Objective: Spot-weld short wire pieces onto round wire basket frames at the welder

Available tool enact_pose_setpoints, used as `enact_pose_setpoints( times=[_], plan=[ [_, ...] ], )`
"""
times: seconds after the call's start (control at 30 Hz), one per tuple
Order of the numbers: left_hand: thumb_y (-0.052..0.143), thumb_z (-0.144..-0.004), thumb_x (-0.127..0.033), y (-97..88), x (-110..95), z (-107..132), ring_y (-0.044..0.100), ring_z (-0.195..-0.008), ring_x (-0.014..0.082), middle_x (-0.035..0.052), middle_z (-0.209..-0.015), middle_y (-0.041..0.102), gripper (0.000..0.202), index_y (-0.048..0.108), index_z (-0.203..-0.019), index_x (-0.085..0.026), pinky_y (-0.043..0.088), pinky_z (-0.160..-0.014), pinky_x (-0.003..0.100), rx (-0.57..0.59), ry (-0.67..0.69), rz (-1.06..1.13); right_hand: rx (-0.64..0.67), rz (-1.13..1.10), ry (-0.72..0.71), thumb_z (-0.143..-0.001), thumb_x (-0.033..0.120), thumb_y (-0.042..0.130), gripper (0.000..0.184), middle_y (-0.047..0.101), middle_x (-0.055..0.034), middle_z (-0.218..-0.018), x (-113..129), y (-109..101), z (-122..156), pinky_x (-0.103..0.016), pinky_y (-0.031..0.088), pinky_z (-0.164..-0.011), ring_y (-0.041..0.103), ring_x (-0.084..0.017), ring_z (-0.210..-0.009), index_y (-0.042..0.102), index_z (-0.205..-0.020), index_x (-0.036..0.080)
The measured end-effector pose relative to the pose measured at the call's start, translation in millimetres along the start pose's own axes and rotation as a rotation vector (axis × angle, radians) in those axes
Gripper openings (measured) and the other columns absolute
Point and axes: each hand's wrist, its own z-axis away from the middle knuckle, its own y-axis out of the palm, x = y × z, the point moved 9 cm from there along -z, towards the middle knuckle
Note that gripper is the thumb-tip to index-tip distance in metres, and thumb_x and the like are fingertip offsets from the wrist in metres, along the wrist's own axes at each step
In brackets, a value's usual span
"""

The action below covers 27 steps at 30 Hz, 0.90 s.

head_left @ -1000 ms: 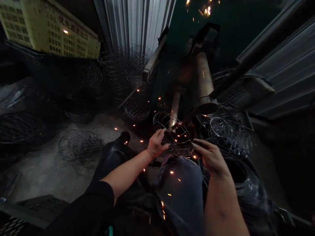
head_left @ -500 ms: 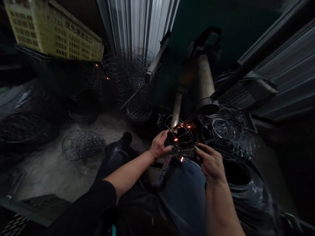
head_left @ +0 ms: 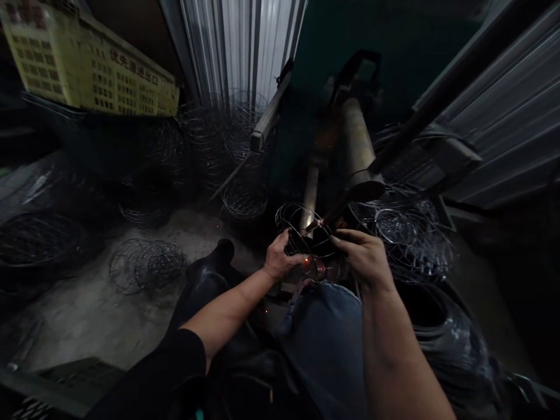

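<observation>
Left hand (head_left: 279,257): beyond denim-covered right leg (head_left: 328,338), toward its left; fingers bent, thumb apart, extended rightward. Left forearm (head_left: 231,309): bare, slanting up from left of leg; black sleeve (head_left: 175,361) at elbow. Right hand (head_left: 367,256): beyond leg, toward its right; thumb and forefinger pinched. Right forearm (head_left: 394,350): bare, alongside leg's right.
</observation>
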Motion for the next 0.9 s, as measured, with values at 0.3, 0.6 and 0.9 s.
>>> enact_pose_setpoints(
  times=[0.3, 0.6, 0.9],
  plan=[
    [0.083, -0.062, -0.047, 4.8, 7, 0, 0.061, -0.114, 0.0292, 0.0156, -0.122, 0.063, 0.082, 0.054, -0.130, -0.013, 0.049, -0.102, 0.044, 0.019, -0.050, 0.079, 0.017, -0.038, 0.042, -0.038, 0.042, 0.090, 0.043, 0.065, -0.0003, -0.059, 0, 5, 0, -0.028, 0.045, -0.050, 0.057, -0.015, -0.053, 0.073, -0.069, 0.018],
    [0.087, -0.056, -0.041, -0.3, 13, 0, 0.059, -0.116, 0.0300, 0.0152, -0.123, 0.063, 0.083, 0.057, -0.127, -0.012, 0.045, -0.106, 0.044, 0.011, -0.161, 0.196, 0.012, 0.011, 0.060, -0.041, 0.046, 0.091, 0.051, 0.071, -0.0038, -0.075, -1, -11, 12, -0.026, 0.049, -0.054, 0.062, -0.016, -0.062, 0.076, -0.082, 0.018],
    [0.088, -0.053, -0.035, 17.1, 29, 5, 0.063, -0.099, 0.0227, 0.0075, -0.108, 0.065, 0.080, 0.060, -0.124, -0.013, 0.053, -0.093, 0.036, 0.019, -0.403, 0.520, 0.064, 0.029, 0.039, -0.044, 0.052, 0.088, 0.051, 0.053, 0.0036, -0.049, -2, -8, 14, -0.021, 0.028, -0.038, 0.038, -0.006, -0.041, 0.073, -0.077, 0.015]
  ],
)
